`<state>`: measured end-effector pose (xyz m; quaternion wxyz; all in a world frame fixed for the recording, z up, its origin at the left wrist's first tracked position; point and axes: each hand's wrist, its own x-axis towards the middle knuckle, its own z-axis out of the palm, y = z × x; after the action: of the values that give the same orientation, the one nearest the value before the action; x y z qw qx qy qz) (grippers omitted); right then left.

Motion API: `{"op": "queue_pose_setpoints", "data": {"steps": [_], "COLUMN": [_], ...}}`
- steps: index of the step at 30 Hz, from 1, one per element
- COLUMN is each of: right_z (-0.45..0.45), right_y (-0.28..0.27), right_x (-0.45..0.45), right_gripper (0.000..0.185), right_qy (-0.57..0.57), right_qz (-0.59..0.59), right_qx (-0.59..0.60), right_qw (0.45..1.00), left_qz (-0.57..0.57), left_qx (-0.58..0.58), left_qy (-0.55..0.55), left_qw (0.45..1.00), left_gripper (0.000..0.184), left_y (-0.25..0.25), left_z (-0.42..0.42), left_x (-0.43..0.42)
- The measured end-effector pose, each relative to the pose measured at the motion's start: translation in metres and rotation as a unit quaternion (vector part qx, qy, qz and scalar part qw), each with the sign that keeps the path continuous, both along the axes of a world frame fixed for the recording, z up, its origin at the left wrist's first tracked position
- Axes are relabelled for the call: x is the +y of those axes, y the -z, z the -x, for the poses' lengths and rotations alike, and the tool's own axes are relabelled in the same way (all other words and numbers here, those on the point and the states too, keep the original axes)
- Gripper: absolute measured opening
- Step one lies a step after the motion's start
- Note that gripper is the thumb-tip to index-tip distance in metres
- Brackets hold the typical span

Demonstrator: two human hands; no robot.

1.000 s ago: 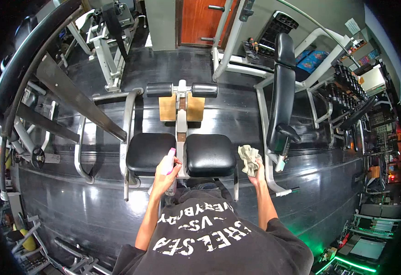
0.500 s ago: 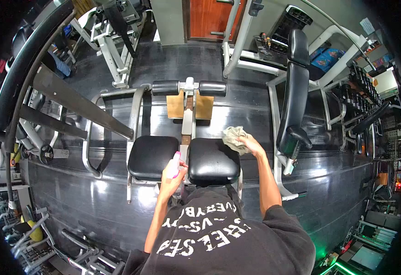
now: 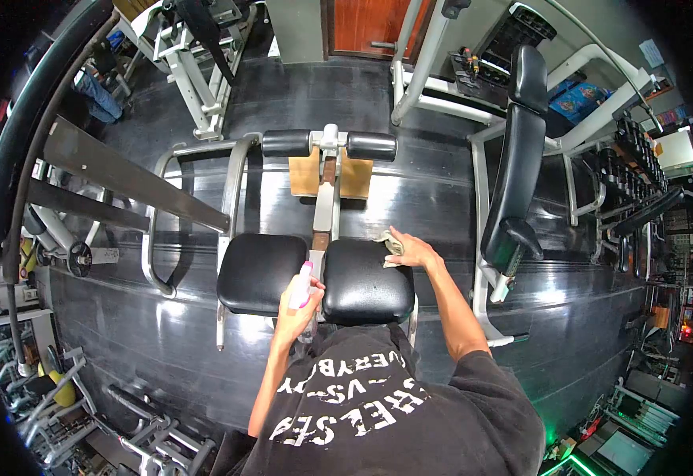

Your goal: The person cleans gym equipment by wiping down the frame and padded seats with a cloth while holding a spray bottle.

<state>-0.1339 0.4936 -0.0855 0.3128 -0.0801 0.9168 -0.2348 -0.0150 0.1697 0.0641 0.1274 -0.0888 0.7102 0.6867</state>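
My left hand [image 3: 297, 305] is wrapped round a spray bottle [image 3: 304, 285] with a pink and white top, just above the gap between two black pads. Under my right hand [image 3: 414, 252] a crumpled pale cloth [image 3: 392, 242] is pressed on the upper right corner of the right pad [image 3: 368, 285]. The left pad [image 3: 262, 272] lies beside my left hand, untouched. Beyond the pads, a metal post [image 3: 327, 208] leads to two black rollers [image 3: 287, 143] and wooden plates [image 3: 305, 174].
An upright black bench [image 3: 516, 166] stands to the right, near a dumbbell rack [image 3: 636, 159]. Thick metal beams [image 3: 124, 174] cross the left side. At the upper left a person's jeans-clad leg [image 3: 99, 99] shows. A red door [image 3: 370, 28] is at the back.
My right hand has moved left with the cloth, from beside the right pad onto its far right corner. My left hand still holds the bottle. The view has shifted slightly.
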Motion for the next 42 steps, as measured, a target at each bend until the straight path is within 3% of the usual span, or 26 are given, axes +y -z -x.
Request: {"op": "queue_pose_setpoints", "data": {"steps": [2, 4, 5, 8, 10, 13, 15, 18, 19, 20, 22, 23, 24, 28, 29, 30, 31, 32, 33, 35, 40, 41, 42], "right_z": [0.001, 0.008, 0.009, 0.005, -0.002, -0.011, -0.001, 0.003, 0.005, 0.005, -0.002, -0.008, -0.006, 0.005, 0.007, 0.011, 0.010, 0.014, 0.013, 0.015, 0.018, 0.012, 0.014], "right_y": [0.000, -0.006, -0.010, -0.017, -0.015, -0.016, -0.013, 0.014, -0.020, -0.013, 0.018, 0.036, 0.036, 0.047, 0.013, 0.056, 0.063, 0.038, 0.039, 0.042, 0.023, 0.028, 0.030], "right_x": [0.009, 0.014, 0.018, 0.010, -0.001, -0.004, 0.000, 0.015, 0.005, 0.005, 0.004, -0.001, -0.007, -0.036, -0.056, -0.067, -0.089, -0.112, -0.129, -0.146, -0.102, -0.080, -0.055], "right_gripper": [0.063, 0.059, 0.050, 0.048, 0.057, 0.055, 0.056, 0.052, 0.054, 0.054, 0.050, 0.038, 0.036, 0.032, 0.030, 0.027, 0.026, 0.027, 0.025, 0.024, 0.032, 0.038, 0.036], "right_qy": [-0.056, 0.078, 0.106, 0.195, 0.077, 0.046, 0.094, 0.185, 0.207, 0.206, 0.197, 0.195, 0.134, 0.035, 0.020, -0.031, -0.052, -0.067, -0.072, -0.117, -0.163, -0.132, -0.132], "right_qz": [0.019, 0.051, 0.062, 0.024, -0.070, -0.063, -0.061, 0.015, 0.024, 0.025, 0.107, 0.151, 0.111, 0.060, 0.084, 0.129, 0.129, 0.146, 0.221, 0.240, 0.191, 0.202, 0.147], "right_qx": [0.022, -0.044, -0.037, -0.010, -0.010, 0.088, -0.043, -0.039, -0.065, -0.063, 0.035, 0.050, 0.098, 0.124, 0.101, 0.133, 0.179, 0.121, 0.167, 0.179, 0.144, 0.208, 0.152], "right_qw": [0.998, 0.995, 0.992, 0.981, 0.995, 0.993, 0.993, 0.982, 0.976, 0.976, 0.974, 0.968, 0.980, 0.990, 0.991, 0.982, 0.974, 0.980, 0.958, 0.947, 0.957, 0.948, 0.968], "left_qz": [0.001, 0.002, -0.005, -0.008, -0.008, -0.022, -0.004, -0.016, -0.015, -0.021, -0.027, -0.021, -0.015, -0.013, -0.007, -0.008, -0.009, -0.009, -0.001, -0.011, -0.010, -0.012, -0.015], "left_qx": [-0.009, -0.017, -0.020, -0.027, -0.032, -0.023, -0.034, -0.022, -0.021, -0.023, -0.023, -0.019, -0.015, -0.019, -0.023, -0.020, -0.014, -0.007, -0.005, -0.004, -0.016, -0.013, -0.010], "left_qy": [0.000, -0.001, 0.001, -0.005, -0.011, -0.021, -0.012, -0.026, -0.027, -0.034, -0.040, -0.040, -0.039, -0.046, -0.047, -0.046, -0.053, -0.060, -0.058, -0.063, -0.065, -0.064, -0.062], "left_qw": [1.000, 1.000, 1.000, 1.000, 0.999, 0.999, 0.999, 0.999, 0.999, 0.999, 0.999, 0.999, 0.999, 0.999, 0.999, 0.999, 0.998, 0.998, 0.998, 0.998, 0.998, 0.998, 0.998], "left_gripper": [0.023, 0.023, 0.023, 0.022, 0.021, 0.020, 0.019, 0.015, 0.015, 0.015, 0.015, 0.016, 0.016, 0.016, 0.014, 0.014, 0.014, 0.014, 0.014, 0.013, 0.013, 0.013, 0.013], "left_y": [0.002, 0.002, 0.003, 0.000, 0.001, 0.001, 0.000, -0.003, -0.004, -0.006, -0.007, -0.006, -0.007, -0.004, 0.001, 0.002, 0.002, 0.002, 0.001, -0.001, -0.011, -0.012, -0.012], "left_z": [-0.001, -0.001, -0.002, -0.002, -0.002, -0.003, -0.003, -0.004, -0.004, -0.005, -0.005, -0.006, -0.007, -0.011, -0.013, -0.013, -0.013, -0.012, -0.012, -0.009, -0.003, -0.002, -0.001], "left_x": [0.000, 0.000, 0.000, -0.001, 0.000, 0.001, 0.000, 0.001, 0.000, 0.000, -0.001, -0.002, -0.002, -0.007, -0.008, -0.007, -0.006, -0.005, -0.005, -0.002, 0.003, 0.003, 0.003]}}
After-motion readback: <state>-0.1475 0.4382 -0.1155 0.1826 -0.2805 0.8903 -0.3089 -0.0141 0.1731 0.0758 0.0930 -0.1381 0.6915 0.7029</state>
